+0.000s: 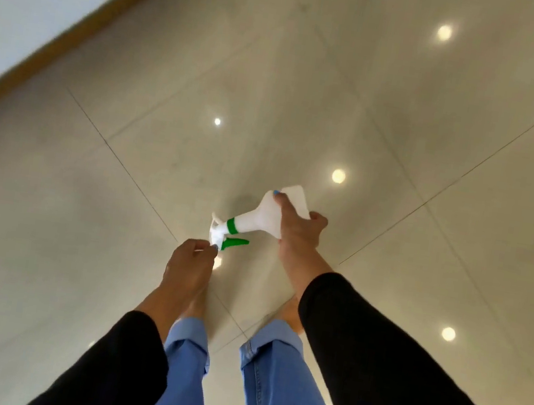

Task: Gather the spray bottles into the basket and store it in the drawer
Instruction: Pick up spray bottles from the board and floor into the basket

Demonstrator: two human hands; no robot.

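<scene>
A white spray bottle (261, 217) with a green collar and green trigger lies sideways in the air above the floor, its nozzle end pointing left. My right hand (299, 233) grips the bottle's body from the right. My left hand (189, 260) pinches the white spray head at the nozzle end, fingers closed on it. No basket and no drawer are in view.
Glossy beige floor tiles (375, 114) with dark grout lines fill the view and reflect ceiling lights. A wooden skirting strip (87, 24) runs along a pale wall at the upper left. My legs in blue jeans (269, 386) and bare feet stand below the hands.
</scene>
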